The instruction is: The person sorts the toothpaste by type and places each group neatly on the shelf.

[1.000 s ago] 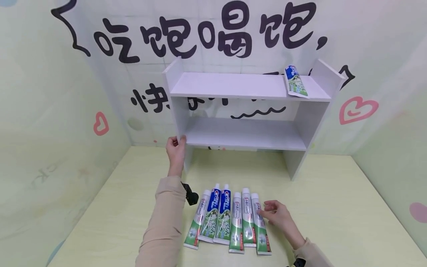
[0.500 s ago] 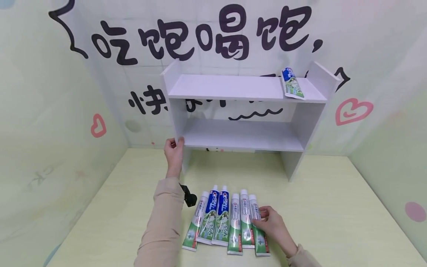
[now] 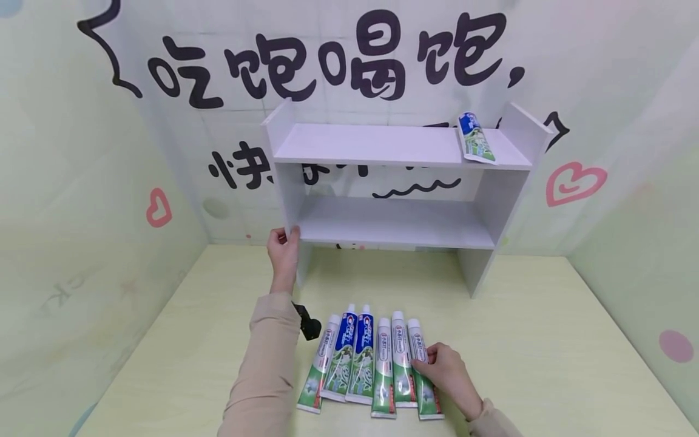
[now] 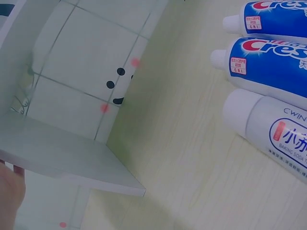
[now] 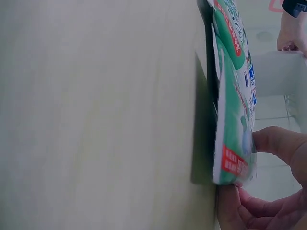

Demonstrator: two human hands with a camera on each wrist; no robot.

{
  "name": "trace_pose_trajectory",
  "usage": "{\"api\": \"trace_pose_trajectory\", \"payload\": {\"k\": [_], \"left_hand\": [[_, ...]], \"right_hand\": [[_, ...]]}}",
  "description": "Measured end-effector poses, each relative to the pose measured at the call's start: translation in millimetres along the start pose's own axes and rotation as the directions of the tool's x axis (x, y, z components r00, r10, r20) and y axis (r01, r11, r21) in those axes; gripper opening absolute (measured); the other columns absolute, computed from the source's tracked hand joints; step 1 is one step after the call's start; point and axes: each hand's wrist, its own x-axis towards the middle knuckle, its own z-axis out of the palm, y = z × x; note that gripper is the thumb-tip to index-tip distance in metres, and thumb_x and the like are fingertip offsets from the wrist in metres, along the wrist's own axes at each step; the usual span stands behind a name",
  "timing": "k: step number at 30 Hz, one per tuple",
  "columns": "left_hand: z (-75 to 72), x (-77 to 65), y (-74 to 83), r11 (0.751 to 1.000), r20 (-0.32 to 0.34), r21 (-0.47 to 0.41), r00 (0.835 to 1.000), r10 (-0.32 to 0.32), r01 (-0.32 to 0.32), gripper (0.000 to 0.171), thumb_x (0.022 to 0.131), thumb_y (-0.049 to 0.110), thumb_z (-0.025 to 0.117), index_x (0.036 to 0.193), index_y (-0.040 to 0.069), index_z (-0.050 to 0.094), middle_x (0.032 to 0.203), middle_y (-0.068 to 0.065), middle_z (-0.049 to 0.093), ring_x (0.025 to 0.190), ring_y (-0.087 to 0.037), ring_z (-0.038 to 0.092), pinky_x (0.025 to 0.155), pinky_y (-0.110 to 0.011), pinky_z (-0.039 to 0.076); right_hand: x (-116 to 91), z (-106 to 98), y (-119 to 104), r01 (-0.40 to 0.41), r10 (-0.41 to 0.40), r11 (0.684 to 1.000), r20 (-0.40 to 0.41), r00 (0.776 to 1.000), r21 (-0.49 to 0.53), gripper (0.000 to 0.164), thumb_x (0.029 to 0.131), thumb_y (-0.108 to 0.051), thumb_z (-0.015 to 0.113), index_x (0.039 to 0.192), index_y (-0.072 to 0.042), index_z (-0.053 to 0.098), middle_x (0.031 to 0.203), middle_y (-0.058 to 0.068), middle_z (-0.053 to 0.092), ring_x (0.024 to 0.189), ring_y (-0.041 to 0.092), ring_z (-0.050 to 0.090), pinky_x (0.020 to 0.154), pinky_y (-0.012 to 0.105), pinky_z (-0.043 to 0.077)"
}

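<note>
My left hand (image 3: pixel 283 261) grips the left side panel of a white two-tier shelf (image 3: pixel 377 145) at about the lower board's height. With thumb on top and fingers at its edge, my right hand (image 3: pixel 450 375) pinches the rightmost green-and-white toothpaste tube (image 3: pixel 429 400). In the right wrist view, that tube (image 5: pixel 235 129) is slightly raised along its near edge. Beside it on the table lie more green-and-white tubes (image 3: pixel 384 364) and two blue-and-green Crest tubes (image 3: pixel 361 358), caps toward the shelf. Another Crest toothpaste tube (image 3: pixel 476 139) leans on the upper board at the right.
The shelf stands on a pale wood-grain table (image 3: pixel 546 340), close to the lettered back wall (image 3: pixel 338 109). Patterned side walls (image 3: pixel 82 243) enclose the table at left and right. A black wrist camera (image 3: pixel 308 323) sits by the left sleeve.
My right hand has moved slightly left and closed its thumb and fingers on the rightmost toothpaste tube. My left hand keeps its grip on the shelf. The head view has shifted a little.
</note>
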Motion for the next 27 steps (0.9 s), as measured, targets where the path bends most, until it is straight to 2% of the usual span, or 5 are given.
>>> {"api": "trace_pose_trajectory", "payload": {"k": [8, 16, 20, 27], "left_hand": [[-1.0, -0.5, -0.4, 1.0, 0.004, 0.002, 1.0, 0.009, -0.009, 0.027, 0.087, 0.021, 0.056, 0.101, 0.0, 0.048, 0.094, -0.001, 0.047, 0.086, -0.013, 0.044, 0.073, -0.024, 0.04], [-1.3, -1.1, -0.6, 1.0, 0.011, 0.001, 1.0, -0.014, 0.014, 0.026, 0.088, 0.023, 0.055, 0.102, 0.002, 0.048, 0.094, 0.001, 0.047, 0.087, -0.012, 0.044, 0.073, -0.024, 0.04], [-0.9, -0.3, -0.2, 1.0, 0.018, -0.002, 1.0, -0.025, 0.025, 0.027, 0.088, 0.023, 0.056, 0.103, 0.002, 0.048, 0.094, 0.001, 0.046, 0.088, -0.013, 0.044, 0.073, -0.023, 0.04], [-0.7, -0.6, -1.6, 1.0, 0.011, 0.007, 1.0, -0.006, 0.006, 0.025, 0.088, 0.023, 0.055, 0.101, 0.003, 0.048, 0.093, 0.001, 0.046, 0.086, -0.012, 0.044, 0.072, -0.023, 0.04]], "right_hand": [[-0.1, -2.2, -3.8, 0.008, -0.008, 1.0, -0.003, 1.0, -0.018, 0.031, 0.072, -0.014, 0.072, 0.088, 0.006, 0.055, 0.072, 0.008, 0.057, 0.058, 0.013, 0.051, 0.05, 0.023, 0.045], [2.7, -4.5, -4.5, 0.014, -0.013, 0.999, 0.009, 1.0, -0.03, 0.033, 0.069, -0.015, 0.074, 0.086, 0.006, 0.055, 0.073, 0.009, 0.056, 0.059, 0.014, 0.051, 0.051, 0.024, 0.044], [5.2, -8.2, -2.6, -0.007, 0.008, 1.0, 0.025, 1.0, -0.015, 0.035, 0.067, -0.016, 0.075, 0.086, 0.006, 0.056, 0.074, 0.01, 0.057, 0.061, 0.015, 0.051, 0.052, 0.025, 0.045], [6.7, -14.0, -0.7, -0.034, 0.033, 0.999, 0.053, 0.998, 0.026, 0.034, 0.068, -0.014, 0.074, 0.088, 0.008, 0.056, 0.076, 0.011, 0.056, 0.065, 0.016, 0.051, 0.056, 0.025, 0.046]]}}
